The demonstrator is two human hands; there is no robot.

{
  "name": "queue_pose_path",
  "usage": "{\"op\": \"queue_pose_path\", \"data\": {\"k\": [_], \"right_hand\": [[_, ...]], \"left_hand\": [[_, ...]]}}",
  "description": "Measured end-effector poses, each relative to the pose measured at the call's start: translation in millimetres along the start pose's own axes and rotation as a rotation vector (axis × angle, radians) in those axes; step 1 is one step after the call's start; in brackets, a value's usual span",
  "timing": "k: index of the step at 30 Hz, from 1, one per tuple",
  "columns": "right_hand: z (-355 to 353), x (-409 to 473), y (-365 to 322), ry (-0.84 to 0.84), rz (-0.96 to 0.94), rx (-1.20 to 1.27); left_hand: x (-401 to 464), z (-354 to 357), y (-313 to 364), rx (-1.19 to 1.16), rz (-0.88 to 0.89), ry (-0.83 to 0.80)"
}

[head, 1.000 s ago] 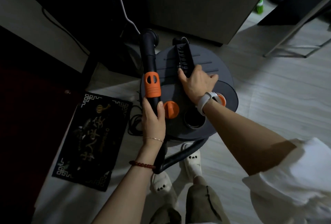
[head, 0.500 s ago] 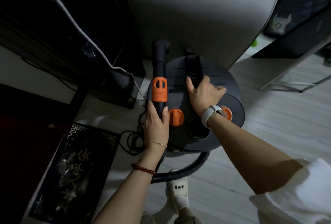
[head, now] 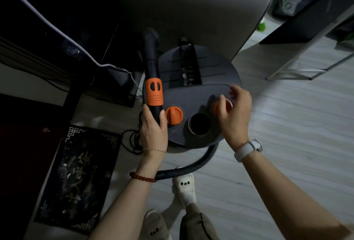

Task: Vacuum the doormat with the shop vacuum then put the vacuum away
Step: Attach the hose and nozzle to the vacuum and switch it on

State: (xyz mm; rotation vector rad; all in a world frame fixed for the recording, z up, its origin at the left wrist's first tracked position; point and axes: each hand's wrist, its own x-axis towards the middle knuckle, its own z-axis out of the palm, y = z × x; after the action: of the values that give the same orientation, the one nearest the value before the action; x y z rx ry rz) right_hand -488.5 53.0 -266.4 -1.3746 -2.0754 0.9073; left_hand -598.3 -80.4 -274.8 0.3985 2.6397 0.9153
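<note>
**A:** Where do you stand?

**B:** Your left hand (head: 154, 127) is wrapped tight around the black wand (head: 152, 67), just below its orange collar (head: 153, 92), and holds it upright at the left edge of the shop vacuum (head: 210, 71) lid. Your right hand (head: 234, 114) hovers over the orange knob (head: 222, 106) at the lid's right edge, fingers loosely curled and gripping nothing that I can make out; it's blurred.

**A:** And the doormat?

**B:** The doormat (head: 76, 180) lies flat on the floor (head: 297, 143) to your left, apart from the vacuum. The hose (head: 191, 166) loops along the floor past your slipper (head: 184, 188).

**A:** How should I handle the knob?

**B:** It looks like the switch, though I can't confirm that. Pinch it squarely with thumb and two fingers, and turn it firmly. Keep the wand steady and clear of the cord (head: 132, 142) bundled beside the base.
</note>
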Motion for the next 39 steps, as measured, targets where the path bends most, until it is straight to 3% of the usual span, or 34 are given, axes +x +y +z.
{"op": "queue_pose_path", "data": {"k": [4, 12, 28, 31, 36, 39], "right_hand": [[-7.5, -25.8, 25.0, -0.066, 0.189, -0.099], [1.0, -22.0, 24.8, -0.113, 0.130, -0.380], [0.0, -26.3, 23.8, -0.125, 0.161, -0.335], [0.8, -45.4, 13.0, -0.036, 0.053, -0.272], [33.1, -70.6, -22.3, -0.160, -0.237, -0.454], [53.3, -69.2, -34.7, -0.186, -0.247, -0.557]], "left_hand": [[-16.8, 2.8, -4.3, 0.000, 0.002, 0.013], [-28.9, 6.6, -9.2, 0.061, 0.045, 0.015], [-29.4, 2.6, -11.3, 0.100, 0.038, -0.024], [-29.3, -3.8, -19.0, 0.084, -0.012, -0.042], [-42.5, -23.9, -35.3, 0.022, -0.120, 0.003], [-48.9, -35.9, -47.5, 0.021, -0.153, 0.008]]}}
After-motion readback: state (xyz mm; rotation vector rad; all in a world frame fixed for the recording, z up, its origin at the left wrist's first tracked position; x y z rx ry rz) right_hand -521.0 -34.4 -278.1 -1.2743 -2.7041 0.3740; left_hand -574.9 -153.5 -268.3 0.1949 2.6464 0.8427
